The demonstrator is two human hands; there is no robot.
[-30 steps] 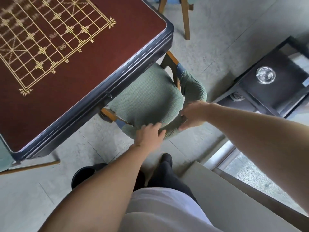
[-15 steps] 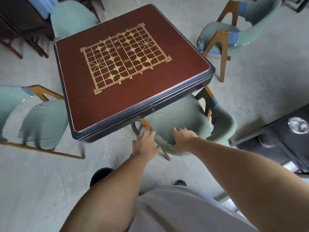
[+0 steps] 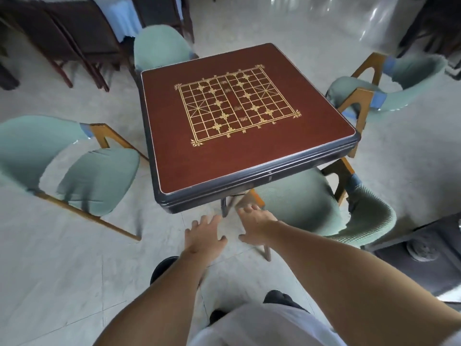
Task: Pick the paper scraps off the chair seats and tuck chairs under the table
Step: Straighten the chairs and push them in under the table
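A square red-brown table (image 3: 204,158) with a gold chess grid stands in the middle. A green padded chair (image 3: 304,203) sits at its near right side, its seat partly under the table edge. My left hand (image 3: 203,237) and my right hand (image 3: 254,226) hover side by side, fingers spread, in front of the table's near corner, touching nothing. A second green chair (image 3: 94,181) stands out from the table at the left, a third (image 3: 389,86) at the far right, and another (image 3: 159,48) behind the table. No paper scraps show on the visible seats.
A dark low cabinet (image 3: 424,248) stands at the right edge beside the near chair. Dark wooden chairs (image 3: 74,38) and a blue cloth fill the far left. Pale tiled floor (image 3: 62,270) spreads around me; my dark shoes show below.
Both hands have let go of the near chair's backrest and drawn back with fingers spread. The view has risen and pulled away, so the whole table and the surrounding chairs now show.
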